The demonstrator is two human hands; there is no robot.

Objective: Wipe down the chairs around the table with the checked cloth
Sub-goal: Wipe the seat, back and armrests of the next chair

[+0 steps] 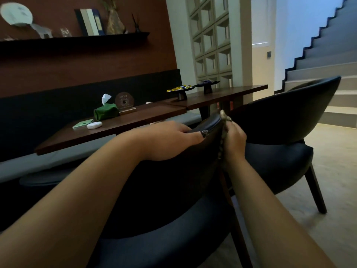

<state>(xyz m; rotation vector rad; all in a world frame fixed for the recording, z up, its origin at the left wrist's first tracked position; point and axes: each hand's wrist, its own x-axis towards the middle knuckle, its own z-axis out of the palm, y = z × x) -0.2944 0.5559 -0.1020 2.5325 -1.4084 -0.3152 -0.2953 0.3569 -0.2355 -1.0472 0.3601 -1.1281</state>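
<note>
While the left hand (pixel 166 140) lies over the top rim of the near dark upholstered chair with a curved back (pixel 173 180), its fingers draped loosely along the edge, the right hand (pixel 234 141) has its fingers curled tight round the bunched checked cloth (pixel 224 118), held against the right end of that chair back. A second dark curved-back chair (pixel 280 113) stands just beyond, beside the long dark wooden table (pixel 135 120) that carries a green tissue pouch (pixel 106 112).
</note>
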